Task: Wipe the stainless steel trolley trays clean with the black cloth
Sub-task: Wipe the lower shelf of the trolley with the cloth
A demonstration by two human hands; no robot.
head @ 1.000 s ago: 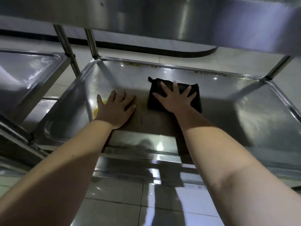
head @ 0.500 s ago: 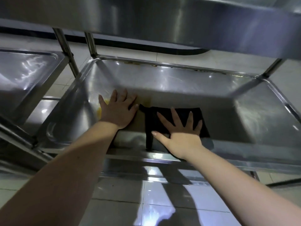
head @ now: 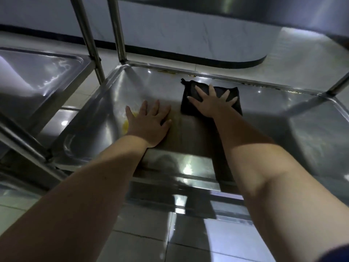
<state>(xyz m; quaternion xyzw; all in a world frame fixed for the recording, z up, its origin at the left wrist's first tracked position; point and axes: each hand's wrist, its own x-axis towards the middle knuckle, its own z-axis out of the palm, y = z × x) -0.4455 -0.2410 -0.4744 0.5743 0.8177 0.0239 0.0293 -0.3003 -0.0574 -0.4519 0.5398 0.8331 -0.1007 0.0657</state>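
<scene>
Now, spread left hand (head: 151, 123) presses one tray (head: 311, 129), spread right hand (head: 213, 104) one black cloth (head: 189, 107).

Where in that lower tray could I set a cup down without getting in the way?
The right half of the tray is bare, from the black cloth under the right hand to the right wall. The left-centre is crowded: the left hand lies flat beside a yellow smear.

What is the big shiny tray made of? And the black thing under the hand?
The tray looks like stainless steel, smooth and polished: grey, with lights mirrored in it. The black cloth under the right hand seems soft, matte fabric, perhaps microfibre: it shows no shine at all.
</scene>
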